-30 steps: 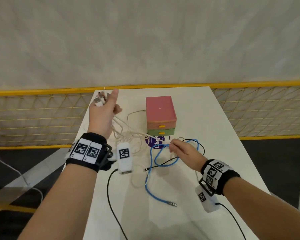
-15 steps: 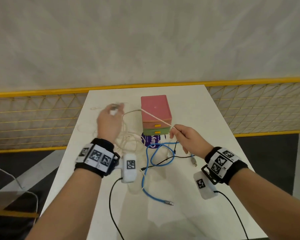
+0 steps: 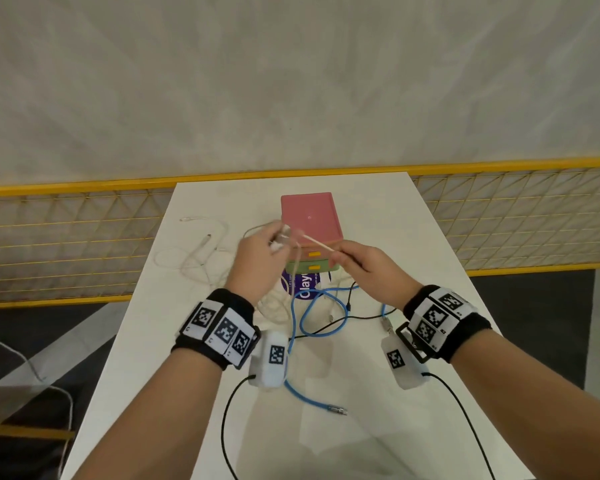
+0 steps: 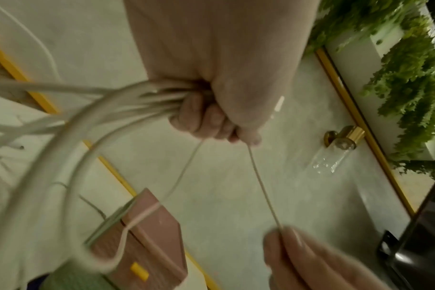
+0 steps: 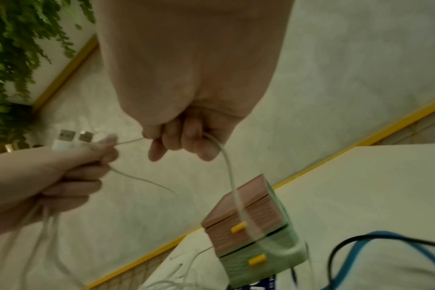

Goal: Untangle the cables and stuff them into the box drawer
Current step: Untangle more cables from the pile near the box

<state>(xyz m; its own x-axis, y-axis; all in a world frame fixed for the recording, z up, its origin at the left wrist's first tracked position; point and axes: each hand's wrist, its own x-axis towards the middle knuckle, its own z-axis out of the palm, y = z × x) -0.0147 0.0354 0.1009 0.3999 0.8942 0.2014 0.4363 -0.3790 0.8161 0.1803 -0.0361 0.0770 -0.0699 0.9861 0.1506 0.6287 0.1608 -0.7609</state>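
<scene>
- Two hands are raised over the white table (image 3: 378, 209), close together in front of the drawer box (image 3: 309, 216).
- The left hand (image 3: 257, 261) has its fingers curled tight around a bundle of white cables (image 4: 127, 102); several strands leave the fist, though blur keeps an exact count out of reach. Two USB-A plugs (image 5: 75, 137) stick out side by side above its thumb.
- The right hand (image 3: 368, 268) pinches one thin white cable (image 3: 317, 241) between thumb and forefinger; that strand runs taut across to the left hand, passing over the box top.
- The drawer box has two drawers, the pink upper drawer (image 5: 238, 225) and the green lower drawer (image 5: 258, 261), each with one yellow handle, both closed.
- More white cable (image 3: 194, 258) lies in loose loops on the table left of the box, with two plug ends showing.
- One blue cable (image 3: 300, 323) and one black cable (image 3: 347, 318) cross on the table between the wrists, near a purple label (image 3: 303, 284) under the box front.
</scene>
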